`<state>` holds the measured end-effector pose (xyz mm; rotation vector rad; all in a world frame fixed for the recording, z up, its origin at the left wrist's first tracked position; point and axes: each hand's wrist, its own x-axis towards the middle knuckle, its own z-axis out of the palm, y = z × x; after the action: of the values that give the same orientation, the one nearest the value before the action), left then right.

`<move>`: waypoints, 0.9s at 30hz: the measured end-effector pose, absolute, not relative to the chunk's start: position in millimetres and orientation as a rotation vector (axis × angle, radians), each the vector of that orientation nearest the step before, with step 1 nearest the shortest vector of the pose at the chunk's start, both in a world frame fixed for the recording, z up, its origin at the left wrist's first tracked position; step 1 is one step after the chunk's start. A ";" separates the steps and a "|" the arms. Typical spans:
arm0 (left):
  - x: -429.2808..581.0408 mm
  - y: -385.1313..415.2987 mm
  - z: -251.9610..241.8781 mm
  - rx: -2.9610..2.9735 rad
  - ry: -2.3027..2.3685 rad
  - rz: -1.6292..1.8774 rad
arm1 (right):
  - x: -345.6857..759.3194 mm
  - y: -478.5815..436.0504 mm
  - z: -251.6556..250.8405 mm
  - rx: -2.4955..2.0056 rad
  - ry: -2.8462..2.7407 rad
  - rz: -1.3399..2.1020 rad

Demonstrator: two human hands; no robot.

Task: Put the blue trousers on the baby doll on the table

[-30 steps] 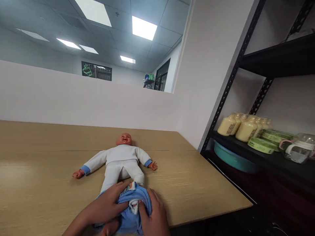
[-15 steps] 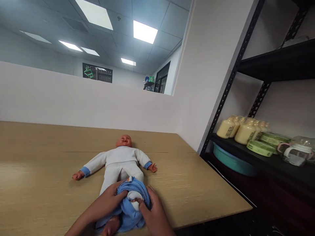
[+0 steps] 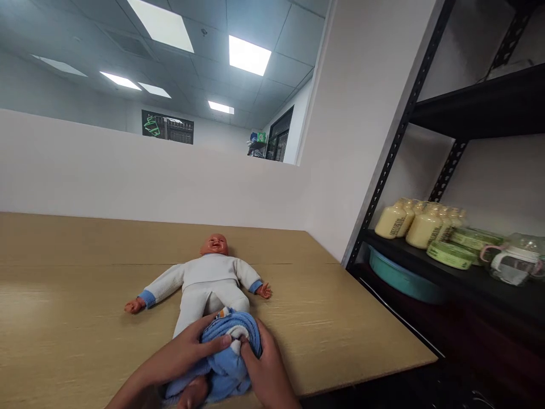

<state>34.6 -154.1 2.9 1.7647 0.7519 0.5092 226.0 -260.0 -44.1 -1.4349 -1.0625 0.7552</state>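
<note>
A baby doll (image 3: 210,270) in a white top with blue cuffs lies on its back, head away from me and arms spread. Bunched around its lower legs are blue doll pants (image 3: 230,363) with a white inner edge. My left hand (image 3: 200,346) grips the bunched cloth from the left, its thumb on the white edge. From the right, my right hand (image 3: 266,360) closes on the same cloth, thumb pressed in near the opening. One doll foot (image 3: 193,392) pokes out at the bottom; the other is hidden in the cloth.
The doll lies on a wooden table (image 3: 340,329) with a low white wall behind. At the right, a black shelf (image 3: 485,284) carries cream bottles (image 3: 426,227), green round packs (image 3: 449,254) and a clear cup with handles (image 3: 513,264). A teal basin (image 3: 404,277) sits below.
My left thumb has moved right across the white edge, and the opening between my thumbs looks narrower. The doll foot seen inside the opening is now covered. The doll's body stays put.
</note>
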 end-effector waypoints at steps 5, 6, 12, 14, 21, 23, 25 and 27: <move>24.6 -147.7 2.8 1.787 0.744 0.434 | 234.2 -270.7 -40.5 -1.333 -1.241 0.877; 23.0 -146.2 1.0 1.803 0.734 0.425 | 234.5 -270.7 -40.4 -1.327 -1.272 0.857; 25.3 -144.6 -13.0 1.795 0.725 0.499 | 229.9 -260.7 -45.9 -1.250 -1.292 0.530; 28.2 -147.2 -17.1 1.784 0.721 0.515 | 231.5 -257.3 -49.4 -1.267 -1.285 0.527; 32.4 -150.1 -32.2 1.876 0.887 0.728 | 254.0 -237.3 -52.9 -1.288 -1.043 0.778; 33.7 -147.0 -31.9 1.891 0.923 0.780 | 260.2 -228.6 -48.2 -1.184 -1.030 0.944; 34.5 -144.5 -26.9 1.898 0.920 0.777 | 265.6 -221.4 -43.5 -1.114 -1.054 1.055; 33.2 -144.0 -17.8 1.922 0.905 0.728 | 271.3 -217.6 -40.7 -1.094 -1.058 1.101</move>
<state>33.2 -144.0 -17.8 1.9218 0.9047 0.7279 271.3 -217.6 -40.7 -1.0944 -1.0575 1.1009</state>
